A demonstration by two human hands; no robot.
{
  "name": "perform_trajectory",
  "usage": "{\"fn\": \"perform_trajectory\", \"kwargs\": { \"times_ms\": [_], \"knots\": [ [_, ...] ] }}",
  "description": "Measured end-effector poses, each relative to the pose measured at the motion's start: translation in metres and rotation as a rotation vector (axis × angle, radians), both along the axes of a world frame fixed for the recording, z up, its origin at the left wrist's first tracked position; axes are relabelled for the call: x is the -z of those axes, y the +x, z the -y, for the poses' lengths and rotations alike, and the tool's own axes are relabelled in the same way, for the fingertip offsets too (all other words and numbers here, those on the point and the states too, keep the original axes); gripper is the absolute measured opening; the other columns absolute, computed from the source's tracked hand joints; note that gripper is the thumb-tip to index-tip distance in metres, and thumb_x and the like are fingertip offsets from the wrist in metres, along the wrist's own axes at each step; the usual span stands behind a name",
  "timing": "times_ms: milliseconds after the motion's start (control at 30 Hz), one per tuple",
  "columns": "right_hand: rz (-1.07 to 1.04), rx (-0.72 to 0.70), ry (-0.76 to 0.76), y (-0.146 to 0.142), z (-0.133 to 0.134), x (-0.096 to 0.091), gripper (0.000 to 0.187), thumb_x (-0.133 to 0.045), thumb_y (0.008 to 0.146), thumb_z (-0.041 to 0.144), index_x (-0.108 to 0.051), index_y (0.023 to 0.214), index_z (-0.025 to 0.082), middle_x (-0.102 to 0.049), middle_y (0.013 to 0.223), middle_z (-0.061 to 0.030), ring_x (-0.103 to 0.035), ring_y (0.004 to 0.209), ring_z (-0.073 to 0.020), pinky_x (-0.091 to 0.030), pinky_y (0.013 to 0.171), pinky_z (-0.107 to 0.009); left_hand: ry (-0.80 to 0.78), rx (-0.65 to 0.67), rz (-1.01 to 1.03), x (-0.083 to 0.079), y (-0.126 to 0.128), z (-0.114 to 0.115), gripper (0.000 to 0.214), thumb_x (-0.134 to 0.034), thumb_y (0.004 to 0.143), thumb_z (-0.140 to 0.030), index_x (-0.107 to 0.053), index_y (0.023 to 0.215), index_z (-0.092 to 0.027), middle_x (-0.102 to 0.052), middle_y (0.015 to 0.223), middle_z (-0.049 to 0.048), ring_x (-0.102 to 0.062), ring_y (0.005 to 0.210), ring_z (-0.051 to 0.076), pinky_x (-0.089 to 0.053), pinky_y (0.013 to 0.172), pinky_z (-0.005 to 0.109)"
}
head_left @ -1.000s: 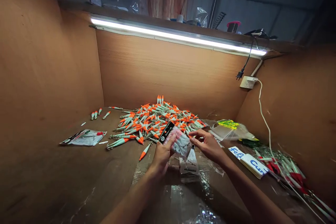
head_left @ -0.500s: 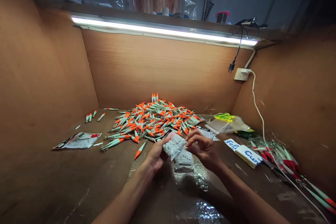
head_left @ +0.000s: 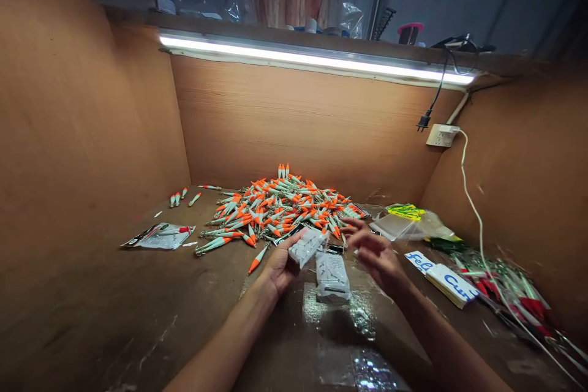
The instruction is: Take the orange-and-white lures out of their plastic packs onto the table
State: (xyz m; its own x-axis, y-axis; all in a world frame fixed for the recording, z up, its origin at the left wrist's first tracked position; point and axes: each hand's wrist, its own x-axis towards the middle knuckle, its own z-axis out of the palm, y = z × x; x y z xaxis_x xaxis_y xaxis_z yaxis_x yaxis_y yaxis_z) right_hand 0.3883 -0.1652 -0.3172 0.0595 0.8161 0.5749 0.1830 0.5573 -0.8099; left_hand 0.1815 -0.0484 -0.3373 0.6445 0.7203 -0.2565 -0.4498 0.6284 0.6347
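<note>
My left hand [head_left: 281, 268] is closed around a small clear plastic packet [head_left: 307, 247] with a white printed face. Apart from it to the right, my right hand [head_left: 374, 255] is raised with fingers spread and nothing visible in them. A second white printed packet [head_left: 332, 274] in clear plastic lies on the table between the hands. Just beyond them rises a big heap of orange-and-pale-green fishing lures [head_left: 280, 205] with metal hooks. One lure [head_left: 258, 259] lies by itself close to my left hand.
A packaged lure [head_left: 160, 236] lies at left. To the right are clear bags [head_left: 399, 223], handwritten cards [head_left: 452, 285] and red-and-white lures [head_left: 514, 294]. A white cable [head_left: 475, 214] drops from the socket [head_left: 441, 135], and a black plug [head_left: 423, 121] hangs beside it.
My right hand has moved off the packet to the right, and its fingers have spread. My left hand still holds the packet. The whole view has shifted slightly.
</note>
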Motion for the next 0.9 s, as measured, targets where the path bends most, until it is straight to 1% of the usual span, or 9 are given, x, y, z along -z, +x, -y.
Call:
{"fn": "perform_trajectory", "kwargs": {
  "times_ms": [67, 133, 200, 267, 367, 533, 633, 733, 900],
  "knots": [
    [-0.097, 0.167, -0.055, 0.004, -0.014, -0.004, 0.040, -0.063, 0.090, 0.056, -0.068, 0.121, 0.030, -0.055, 0.144, -0.0077, -0.060, 0.116, -0.0255, -0.046, 0.105, -0.046, 0.106, -0.136, -0.113, -0.001, 0.000, 0.003, 0.026, -0.078, 0.079, -0.030, -0.071, 0.094, -0.010, -0.077, 0.082, 0.0085, -0.070, 0.065, 0.019, -0.058, 0.067, 0.030],
    [0.011, 0.206, -0.147, -0.002, -0.029, -0.011, 0.057, -0.067, 0.087, 0.055, -0.059, 0.137, 0.029, -0.060, 0.138, -0.0100, -0.062, 0.110, -0.0245, -0.049, 0.099, -0.043, 0.369, -0.251, -0.242, -0.001, 0.003, 0.009, 0.033, -0.083, 0.074, -0.035, -0.074, 0.095, -0.011, -0.078, 0.085, 0.0092, -0.072, 0.070, 0.021, -0.058, 0.068, 0.031],
    [0.217, 0.116, -0.210, -0.015, -0.044, -0.024, 0.058, -0.075, 0.081, 0.049, -0.064, 0.132, 0.024, -0.068, 0.122, -0.0087, -0.063, 0.104, -0.0240, -0.051, 0.092, -0.038, 0.684, -0.290, -0.283, 0.000, 0.006, 0.016, 0.041, -0.085, 0.072, -0.040, -0.075, 0.102, -0.013, -0.078, 0.099, 0.0109, -0.073, 0.089, 0.026, -0.057, 0.080, 0.033],
    [0.359, 0.037, -0.225, -0.027, -0.059, -0.042, 0.038, -0.074, 0.079, 0.043, -0.076, 0.109, 0.020, -0.074, 0.098, -0.0043, -0.064, 0.091, -0.0218, -0.052, 0.081, -0.033, 0.856, -0.289, -0.257, 0.001, 0.007, 0.018, 0.048, -0.083, 0.073, -0.045, -0.074, 0.110, -0.015, -0.076, 0.111, 0.0127, -0.071, 0.104, 0.029, -0.055, 0.091, 0.036],
    [0.281, 0.101, -0.149, -0.027, -0.081, -0.079, 0.026, -0.074, 0.075, 0.039, -0.079, 0.083, 0.015, -0.072, 0.076, -0.0014, -0.060, 0.071, -0.0169, -0.048, 0.068, -0.028, 0.843, -0.417, -0.289, 0.003, 0.003, 0.010, 0.068, -0.078, 0.078, -0.053, -0.060, 0.132, -0.017, -0.067, 0.129, 0.0165, -0.066, 0.117, 0.031, -0.052, 0.099, 0.040],
    [-0.210, 0.572, 0.324, 0.001, -0.139, -0.119, 0.030, -0.073, 0.070, 0.038, -0.076, 0.087, 0.014, -0.072, 0.080, -0.0017, -0.058, 0.069, -0.0141, -0.046, 0.064, -0.025, 0.822, -0.709, -0.495, 0.005, -0.007, -0.007, 0.065, -0.059, 0.093, -0.051, -0.038, 0.148, -0.022, -0.052, 0.141, 0.0174, -0.055, 0.130, 0.028, -0.043, 0.109, 0.045],
    [-0.283, 0.698, 0.297, 0.009, -0.181, -0.118, 0.027, -0.075, 0.062, 0.039, -0.072, 0.071, 0.014, -0.065, 0.067, 0.0005, -0.054, 0.063, -0.0137, -0.042, 0.056, -0.025, 0.946, -0.688, -0.581, 0.010, -0.004, -0.003, 0.059, -0.058, 0.093, -0.040, -0.040, 0.146, -0.022, -0.052, 0.140, 0.0154, -0.053, 0.130, 0.027, -0.043, 0.109, 0.044],
    [-0.330, 0.674, 0.232, 0.012, -0.204, -0.116, 0.029, -0.075, 0.059, 0.038, -0.071, 0.073, 0.013, -0.062, 0.065, 0.0017, -0.051, 0.060, -0.0120, -0.041, 0.054, -0.024, 1.131, -0.539, -0.671, 0.016, 0.003, 0.010, 0.057, -0.062, 0.088, -0.030, -0.046, 0.142, -0.022, -0.054, 0.139, 0.0137, -0.051, 0.131, 0.027, -0.040, 0.112, 0.045],
    [-0.356, 0.622, 0.158, 0.039, -0.189, -0.135, 0.023, -0.076, 0.058, 0.032, -0.066, 0.068, 0.013, -0.055, 0.058, 0.0040, -0.045, 0.053, -0.0093, -0.038, 0.050, -0.023, 1.362, -0.274, -0.722, 0.020, 0.009, 0.033, 0.060, -0.064, 0.085, -0.026, -0.049, 0.143, -0.023, -0.056, 0.136, 0.0126, -0.051, 0.129, 0.027, -0.038, 0.114, 0.043]
  ]
}}
